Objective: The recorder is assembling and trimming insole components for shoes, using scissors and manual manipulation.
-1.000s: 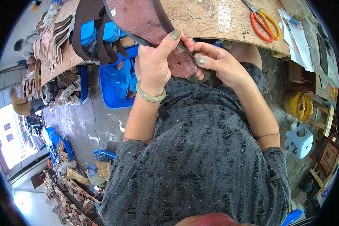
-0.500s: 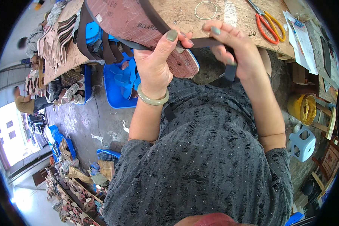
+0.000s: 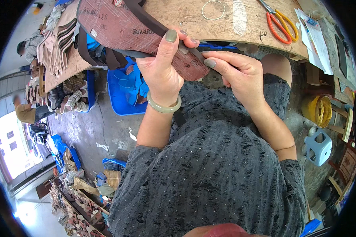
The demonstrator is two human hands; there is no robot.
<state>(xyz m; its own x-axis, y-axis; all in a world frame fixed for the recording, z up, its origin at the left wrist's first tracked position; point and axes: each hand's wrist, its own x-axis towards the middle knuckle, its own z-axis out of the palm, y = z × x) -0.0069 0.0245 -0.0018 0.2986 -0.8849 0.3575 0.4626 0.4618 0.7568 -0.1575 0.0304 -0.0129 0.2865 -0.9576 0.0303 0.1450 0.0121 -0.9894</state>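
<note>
My left hand (image 3: 160, 73), with a pale bangle at the wrist, grips a reddish-brown shoe insole board (image 3: 110, 29) from its near side, thumb on top. Along the board's right edge runs a dark brown strip (image 3: 151, 20), passing under my left fingertips toward the narrow end. There my right hand (image 3: 238, 73) pinches the strip between thumb and forefinger, close beside the board's rounded tip. Its other fingers are curled in, and the far end of the strip is hidden by them.
On the wooden table (image 3: 178, 21) lie orange-and-yellow-handled scissors (image 3: 280, 24), an elastic ring (image 3: 213, 10) and papers (image 3: 314, 45). Stacked cut pieces (image 3: 57, 43) hang at the left edge. A blue bin (image 3: 116, 98), yellow bucket (image 3: 316, 112) and pale blue stool (image 3: 318, 148) stand below.
My right hand has moved left and down, from holding the strip loosely off to the right to pinching it near the board's tip. The board has shifted slightly left in my left hand.
</note>
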